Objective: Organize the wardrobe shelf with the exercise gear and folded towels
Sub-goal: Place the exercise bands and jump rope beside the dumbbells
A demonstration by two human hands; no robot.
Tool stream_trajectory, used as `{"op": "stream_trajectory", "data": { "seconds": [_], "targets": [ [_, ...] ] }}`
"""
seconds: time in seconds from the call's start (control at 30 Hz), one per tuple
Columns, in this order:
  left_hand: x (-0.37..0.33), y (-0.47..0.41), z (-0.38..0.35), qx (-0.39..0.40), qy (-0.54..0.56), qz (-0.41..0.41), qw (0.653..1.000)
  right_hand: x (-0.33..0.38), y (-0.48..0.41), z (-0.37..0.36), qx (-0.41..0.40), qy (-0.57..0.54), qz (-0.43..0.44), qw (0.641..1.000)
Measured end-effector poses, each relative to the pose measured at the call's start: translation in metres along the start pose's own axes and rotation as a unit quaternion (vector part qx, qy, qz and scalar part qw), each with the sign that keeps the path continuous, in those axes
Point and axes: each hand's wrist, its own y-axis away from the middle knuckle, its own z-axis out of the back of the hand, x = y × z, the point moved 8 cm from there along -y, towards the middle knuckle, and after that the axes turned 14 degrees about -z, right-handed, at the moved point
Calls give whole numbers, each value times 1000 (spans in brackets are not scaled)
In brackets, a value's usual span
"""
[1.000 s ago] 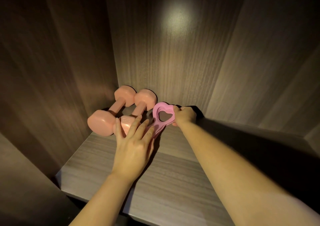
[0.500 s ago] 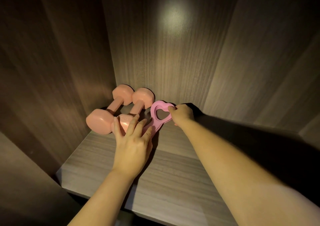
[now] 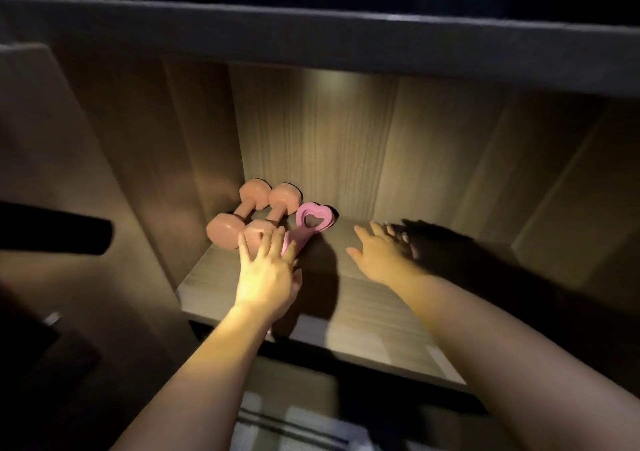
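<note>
Dumbbells (image 3: 239,220), salmon-pink, hexagonal ends

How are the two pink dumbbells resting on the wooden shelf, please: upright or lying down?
Lying down: both pink dumbbells rest on their sides, side by side, handles along the wooden shelf.

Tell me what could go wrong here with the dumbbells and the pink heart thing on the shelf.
1. The pink heart-shaped grip seems propped on edge. Only the left hand touches its lower end and the right hand is off it, so it may topple flat.
2. The left hand's fingers also lie on the dumbbell beside the grip. A push could knock it into the corner dumbbell and skew the pair.
</note>
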Motion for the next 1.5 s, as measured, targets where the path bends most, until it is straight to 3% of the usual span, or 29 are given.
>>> {"op": "stream_trajectory", "data": {
  "seconds": [0.43,0.67,0.97,1.33,1.5],
  "targets": [
    [-103,205,64,-17,89,18,996,-83,267,-16,-24,-17,113,993],
    [-112,187,71,-30,92,15,995,-71,258,-8,-45,-24,125,991],
    [-81,106,75,48,153,26,987,-49,181,6,65,-42,90,993],
    [-101,121,179,188,255,-43,948,-77,277,99,214,-51,31,975],
    [-123,120,205,213,275,-123,929,-114,308,127,202,-110,-44,972]
  ]
}}
